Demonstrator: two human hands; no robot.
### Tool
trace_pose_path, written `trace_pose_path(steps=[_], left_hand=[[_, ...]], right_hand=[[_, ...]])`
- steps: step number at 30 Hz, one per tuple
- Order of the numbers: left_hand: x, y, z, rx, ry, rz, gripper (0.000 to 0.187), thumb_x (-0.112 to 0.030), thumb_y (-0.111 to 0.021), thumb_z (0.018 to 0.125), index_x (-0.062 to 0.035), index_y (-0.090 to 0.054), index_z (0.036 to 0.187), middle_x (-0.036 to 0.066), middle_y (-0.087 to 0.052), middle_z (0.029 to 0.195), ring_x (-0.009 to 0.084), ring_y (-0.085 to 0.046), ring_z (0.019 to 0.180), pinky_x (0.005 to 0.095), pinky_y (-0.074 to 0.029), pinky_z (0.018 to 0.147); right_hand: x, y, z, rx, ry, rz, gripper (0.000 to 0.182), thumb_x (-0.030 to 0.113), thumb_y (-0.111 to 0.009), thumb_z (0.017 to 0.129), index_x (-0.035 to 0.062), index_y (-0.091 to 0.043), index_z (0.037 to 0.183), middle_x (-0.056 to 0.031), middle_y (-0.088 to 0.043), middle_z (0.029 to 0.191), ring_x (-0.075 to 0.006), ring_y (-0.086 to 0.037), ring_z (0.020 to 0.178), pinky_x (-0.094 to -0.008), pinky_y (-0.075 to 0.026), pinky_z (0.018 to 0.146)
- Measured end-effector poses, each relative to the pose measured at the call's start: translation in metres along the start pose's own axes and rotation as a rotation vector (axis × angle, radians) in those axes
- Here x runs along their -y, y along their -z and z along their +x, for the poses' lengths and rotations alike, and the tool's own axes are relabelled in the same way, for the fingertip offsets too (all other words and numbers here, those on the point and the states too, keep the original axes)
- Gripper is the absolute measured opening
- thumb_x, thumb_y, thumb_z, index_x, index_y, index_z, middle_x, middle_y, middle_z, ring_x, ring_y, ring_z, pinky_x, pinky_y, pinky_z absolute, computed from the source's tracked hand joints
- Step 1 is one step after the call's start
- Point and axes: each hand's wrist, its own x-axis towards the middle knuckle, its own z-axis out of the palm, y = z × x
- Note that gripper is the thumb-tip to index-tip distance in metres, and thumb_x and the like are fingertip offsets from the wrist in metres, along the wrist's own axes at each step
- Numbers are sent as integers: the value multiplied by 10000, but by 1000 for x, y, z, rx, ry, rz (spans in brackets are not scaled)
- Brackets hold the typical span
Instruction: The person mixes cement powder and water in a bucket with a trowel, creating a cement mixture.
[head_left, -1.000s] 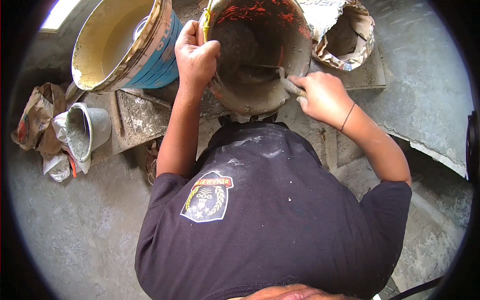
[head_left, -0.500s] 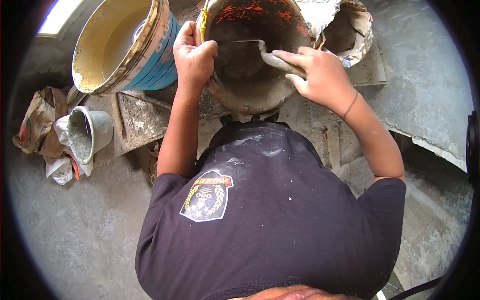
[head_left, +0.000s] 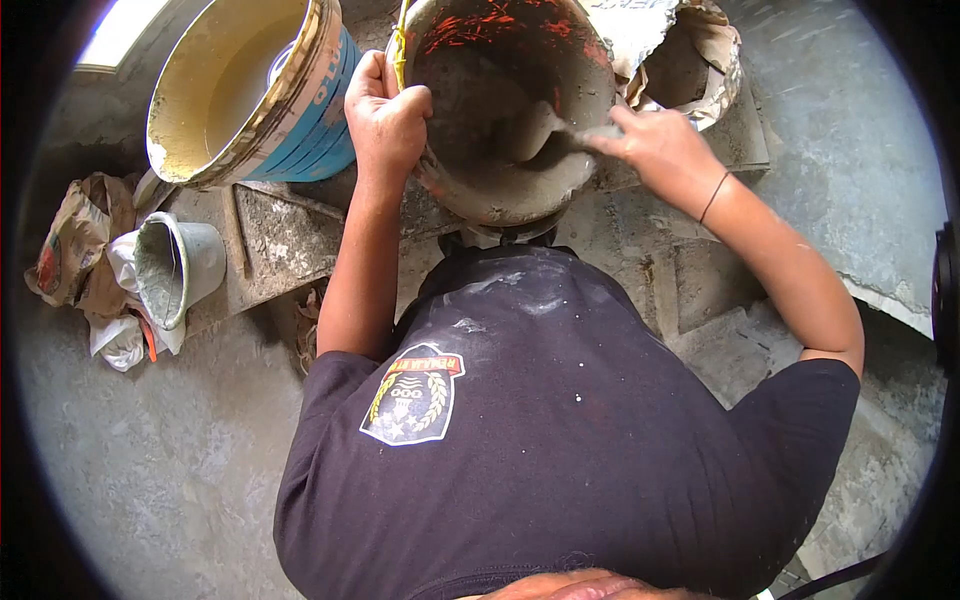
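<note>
My left hand [head_left: 388,122] is closed around the near-left rim of a mortar-caked bucket [head_left: 500,200], beside its yellow-wrapped handle [head_left: 400,60]. Red scuffs show on the bucket's inner wall, and grey mortar [head_left: 460,95] lies in its shaded bottom. At the right rim, my right hand [head_left: 660,150] grips a trowel [head_left: 530,132] by its handle. The trowel's coated blade reaches down into the bucket, tilted. Where exactly the blade meets the mortar is hard to make out.
A large blue bucket [head_left: 310,115] of cloudy water stands at the left. Below it lie a small grey pail [head_left: 205,260] and crumpled paper sacks [head_left: 80,240]. An opened cement bag [head_left: 725,80] stands at the right, next to a concrete ledge [head_left: 840,150].
My right hand has moved right and slightly down, its elbow swinging outward. The trowel blade has turned from edge-on to showing its broad face. My left hand stays on the rim.
</note>
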Motion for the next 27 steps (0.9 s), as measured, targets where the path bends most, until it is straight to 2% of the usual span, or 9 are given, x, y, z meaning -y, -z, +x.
trace_pose_path(steps=[3, 8, 10, 13, 17, 21, 22, 25, 27], left_hand=[[-8, -7, -4, -5, -2, -22, 169, 42, -544, 667, -37, -475, 799, -54, -409, 691, 42, -351, 585, 207, -324, 507], [-5, -8, -3, 13, 0, -29, 164, 44, -541, 676, -28, -482, 811, -45, -436, 693, 42, -387, 587, 203, -347, 512], [-9, -9, -7, 8, 8, -7, 161, 42, -541, 677, -28, -483, 810, -43, -442, 693, 42, -395, 588, 201, -352, 514], [-12, -13, -9, -7, 33, -63, 153, 38, -540, 678, -29, -481, 803, -41, -442, 686, 43, -395, 582, 202, -357, 513], [-10, -12, -5, 10, -13, -27, 155, 42, -538, 676, -26, -483, 803, -41, -445, 684, 42, -392, 577, 206, -357, 508], [-5, -7, -2, -16, -11, -17, 155, 44, -539, 676, -25, -487, 805, -41, -446, 684, 40, -388, 579, 205, -355, 507], [-7, -8, -4, -21, 16, -29, 186, 32, -552, 656, -26, -523, 830, -34, -466, 741, 58, -399, 633, 210, -359, 563], [0, -5, -3, -17, 19, -75, 199, 44, -548, 658, -23, -520, 843, -31, -474, 750, 56, -415, 640, 208, -364, 561], [-1, -4, -3, -18, 29, -70, 202, 47, -547, 659, -22, -517, 846, -31, -475, 751, 56, -417, 640, 209, -366, 560]], right_hand=[[-20, 6, 1, -16, -41, -63, 313, 82, -560, 791, 190, -710, 1043, -69, -566, 827, -242, -649, 697, -357, -547, 643], [-9, 19, 8, -68, -144, -125, 387, 62, -591, 778, 188, -674, 1135, -88, -606, 920, -249, -660, 704, -361, -554, 633], [3, 21, 14, -44, -295, -98, 428, 57, -600, 785, 188, -644, 1190, -101, -615, 955, -254, -676, 709, -362, -561, 632], [13, 9, 23, -63, -338, -90, 419, 60, -586, 804, 168, -631, 1206, -111, -616, 956, -258, -686, 711, -368, -567, 637], [30, -2, 24, 79, -370, -134, 418, 60, -572, 805, 132, -622, 1214, -129, -620, 880, -265, -687, 726, -385, -564, 647], [39, 3, 13, 218, -464, 142, 481, 60, -584, 752, 163, -651, 1217, -156, -639, 859, -343, -666, 770, -448, -548, 713], [45, 8, 13, 253, -503, 228, 459, 74, -585, 733, 139, -678, 1177, -186, -659, 829, -354, -666, 786, -447, -546, 736], [60, 12, 7, 247, -488, 418, 467, 72, -582, 727, 124, -677, 1181, -202, -671, 844, -367, -665, 811, -456, -540, 753], [64, 16, 7, 304, -531, 504, 481, 94, -619, 737, 108, -662, 1216, -215, -681, 878, -343, -674, 794, -413, -540, 756]])
